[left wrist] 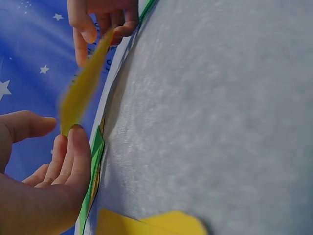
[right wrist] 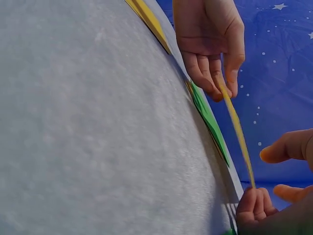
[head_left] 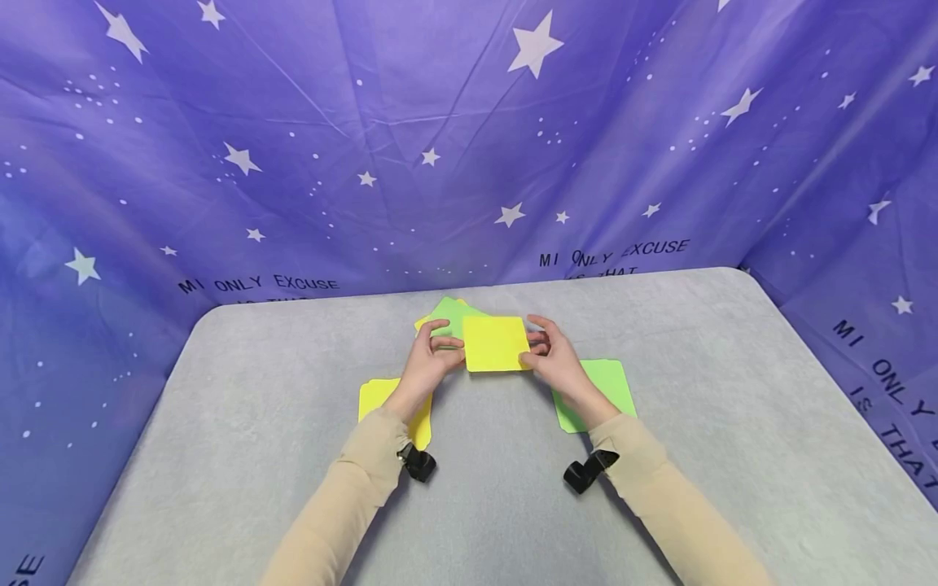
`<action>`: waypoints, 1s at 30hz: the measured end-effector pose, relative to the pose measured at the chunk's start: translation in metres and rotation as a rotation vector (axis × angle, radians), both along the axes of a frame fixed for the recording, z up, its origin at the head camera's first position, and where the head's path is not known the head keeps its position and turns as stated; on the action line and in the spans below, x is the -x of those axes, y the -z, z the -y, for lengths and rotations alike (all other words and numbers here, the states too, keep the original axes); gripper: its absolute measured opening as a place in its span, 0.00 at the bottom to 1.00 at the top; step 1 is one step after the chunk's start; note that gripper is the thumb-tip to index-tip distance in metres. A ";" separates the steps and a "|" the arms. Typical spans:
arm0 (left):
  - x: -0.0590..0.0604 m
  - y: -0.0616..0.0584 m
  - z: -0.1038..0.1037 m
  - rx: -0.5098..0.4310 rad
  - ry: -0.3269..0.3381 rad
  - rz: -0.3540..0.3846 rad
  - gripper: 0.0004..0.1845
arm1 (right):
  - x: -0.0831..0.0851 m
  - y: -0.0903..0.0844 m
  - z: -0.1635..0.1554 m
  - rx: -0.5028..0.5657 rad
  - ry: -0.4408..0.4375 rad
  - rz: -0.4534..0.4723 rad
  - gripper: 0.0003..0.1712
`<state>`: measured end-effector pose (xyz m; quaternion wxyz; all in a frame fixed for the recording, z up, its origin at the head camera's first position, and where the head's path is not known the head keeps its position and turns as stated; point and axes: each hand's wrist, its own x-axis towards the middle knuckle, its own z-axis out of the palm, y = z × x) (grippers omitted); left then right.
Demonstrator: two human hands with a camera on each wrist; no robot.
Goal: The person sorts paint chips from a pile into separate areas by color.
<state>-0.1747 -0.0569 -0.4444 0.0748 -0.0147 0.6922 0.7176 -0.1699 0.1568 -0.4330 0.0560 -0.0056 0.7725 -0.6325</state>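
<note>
A yellow paper card (head_left: 496, 343) is held up between both hands, its broad face toward the head camera. My left hand (head_left: 428, 358) holds its left edge with curled fingers; in the right wrist view its thumb and fingers pinch the card's end. At the right edge, my right hand (head_left: 558, 362) grips the card, thumb over the front near the lower corner, index finger raised. Behind the card lies a mixed pile of green and yellow cards (head_left: 449, 313), partly hidden. Yellow cards (head_left: 375, 394) sit beneath the left wrist, green cards (head_left: 611, 391) beneath the right.
The grey table (head_left: 484, 505) has rounded far corners. A purple curtain (head_left: 410, 106) with white stars and lettering hangs along its back and sides. Black camera straps (head_left: 418, 462) are worn over both beige sleeves (head_left: 344, 496).
</note>
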 end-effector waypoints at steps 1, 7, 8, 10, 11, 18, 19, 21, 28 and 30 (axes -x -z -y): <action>-0.002 0.000 0.000 0.005 0.002 -0.009 0.34 | -0.001 0.000 0.001 0.000 -0.002 0.003 0.41; -0.009 0.001 0.002 -0.019 0.006 -0.042 0.32 | -0.007 0.001 0.004 -0.036 -0.005 0.001 0.39; -0.010 0.002 0.003 -0.026 0.006 -0.047 0.31 | -0.007 0.001 0.005 -0.039 -0.006 -0.002 0.39; -0.012 0.002 0.004 -0.019 0.004 -0.062 0.30 | -0.010 0.002 0.007 -0.044 -0.011 -0.012 0.38; -0.013 0.002 0.005 -0.002 0.005 -0.072 0.30 | -0.011 0.002 0.007 -0.049 -0.014 -0.021 0.38; -0.027 0.001 0.013 0.124 0.042 -0.098 0.31 | -0.019 0.005 0.013 -0.053 -0.044 -0.093 0.36; -0.028 0.001 0.014 0.124 0.041 -0.096 0.32 | -0.019 0.006 0.014 -0.053 -0.049 -0.098 0.36; -0.030 0.002 0.016 0.116 0.035 -0.094 0.31 | -0.020 0.006 0.017 -0.060 -0.066 -0.109 0.36; -0.038 0.006 0.025 0.089 0.034 -0.109 0.34 | -0.023 0.009 0.025 -0.088 -0.093 -0.123 0.37; -0.041 0.007 0.027 0.087 0.042 -0.108 0.34 | -0.024 0.008 0.027 -0.075 -0.097 -0.117 0.37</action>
